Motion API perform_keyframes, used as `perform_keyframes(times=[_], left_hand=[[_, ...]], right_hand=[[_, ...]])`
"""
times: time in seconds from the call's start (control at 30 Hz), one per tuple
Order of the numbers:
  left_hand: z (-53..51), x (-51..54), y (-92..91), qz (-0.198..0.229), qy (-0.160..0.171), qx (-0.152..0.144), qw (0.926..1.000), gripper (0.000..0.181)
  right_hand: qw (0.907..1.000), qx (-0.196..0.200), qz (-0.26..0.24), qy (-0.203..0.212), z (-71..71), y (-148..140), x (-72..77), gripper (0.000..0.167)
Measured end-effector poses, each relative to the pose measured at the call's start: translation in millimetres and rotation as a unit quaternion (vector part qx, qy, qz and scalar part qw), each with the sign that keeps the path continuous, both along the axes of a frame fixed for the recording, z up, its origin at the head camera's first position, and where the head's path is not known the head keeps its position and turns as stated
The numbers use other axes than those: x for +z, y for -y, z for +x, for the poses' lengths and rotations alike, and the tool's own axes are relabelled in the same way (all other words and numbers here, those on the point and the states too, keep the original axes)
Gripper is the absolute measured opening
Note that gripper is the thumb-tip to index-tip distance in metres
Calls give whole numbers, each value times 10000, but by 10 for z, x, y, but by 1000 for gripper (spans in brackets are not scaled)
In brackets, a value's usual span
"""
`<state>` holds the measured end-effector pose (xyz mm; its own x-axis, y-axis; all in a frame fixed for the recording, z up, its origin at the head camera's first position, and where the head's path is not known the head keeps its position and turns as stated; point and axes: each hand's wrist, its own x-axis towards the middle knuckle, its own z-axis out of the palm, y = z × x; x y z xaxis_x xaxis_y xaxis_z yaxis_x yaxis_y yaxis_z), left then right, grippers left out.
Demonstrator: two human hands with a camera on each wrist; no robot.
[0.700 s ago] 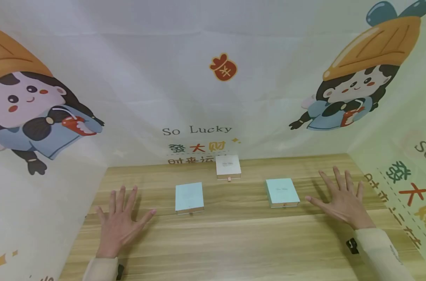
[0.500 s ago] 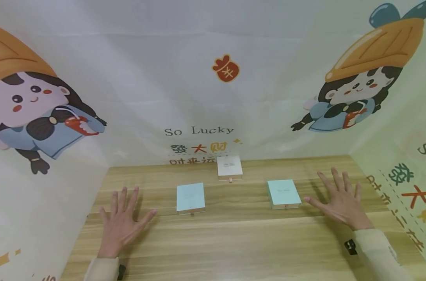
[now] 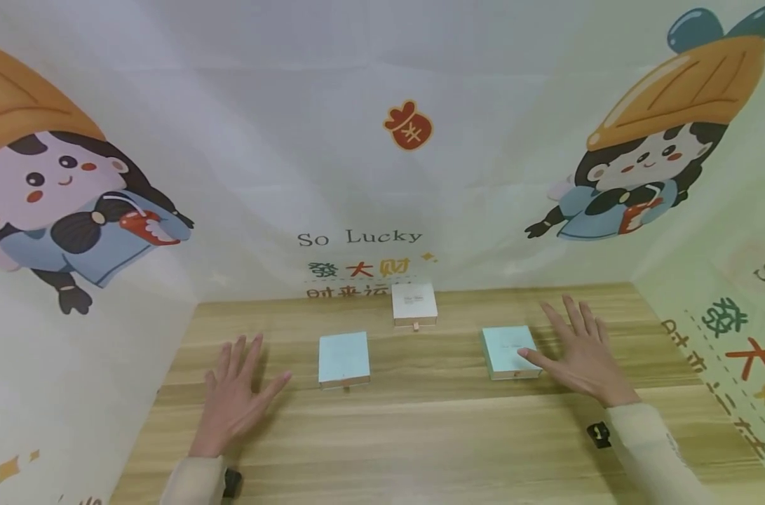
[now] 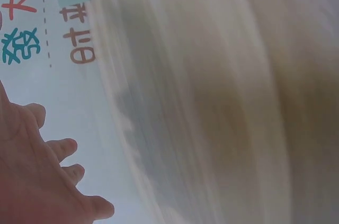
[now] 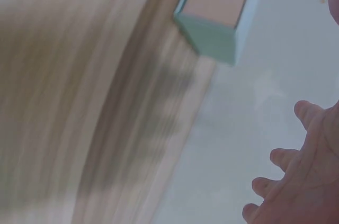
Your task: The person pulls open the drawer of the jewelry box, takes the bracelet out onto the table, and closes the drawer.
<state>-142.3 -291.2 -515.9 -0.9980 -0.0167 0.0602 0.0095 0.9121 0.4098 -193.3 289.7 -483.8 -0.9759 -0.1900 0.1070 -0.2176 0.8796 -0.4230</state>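
Note:
Two light teal boxes lie on the wooden table, one at centre left (image 3: 344, 358) and one at right (image 3: 503, 346); a white box (image 3: 414, 303) stands behind them by the back wall. My right hand (image 3: 584, 358), fingers spread, is at the right teal box, its thumb tip over the box's right part; contact cannot be told. My left hand (image 3: 233, 400) is spread left of the left teal box, holding nothing. In the right wrist view a teal box (image 5: 217, 17) shows its end, with my right hand (image 5: 307, 171) apart from it. The left wrist view shows my left hand (image 4: 42, 166).
A wood-grain table (image 3: 382, 449) spans the front. Behind it and at both sides hang pale printed cloths (image 3: 281, 140) with cartoon figures and lettering. The white box is close against the back cloth. A dark band sits under each sleeve.
My right hand has moved left, so its thumb now overlaps the right teal box in view. My left hand has shifted slightly right. The boxes keep their places on the table.

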Motion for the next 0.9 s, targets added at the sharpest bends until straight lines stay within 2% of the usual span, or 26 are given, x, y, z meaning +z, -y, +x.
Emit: perform_keyframes(times=[0.27,0.43,0.63,0.8,0.9], left_hand=[[-124,3,-149,651,121,-115,9977,90],[-200,-31,-247,1345,264,-211,9903,88],[-241,-55,-327,1852,417,-198,9816,83],[-287,-49,-376,2370,517,-122,9701,78],[-317,-46,-411,2803,574,-40,9582,77]], right_hand=[[9998,174,-95,17,-62,325,103,97],[9988,349,-323,-101,-77,550,100,93],[9961,482,-732,25,-68,815,85,91],[9916,631,-1117,179,-55,1013,70,89],[9870,763,-1390,270,-44,1133,39,87]])
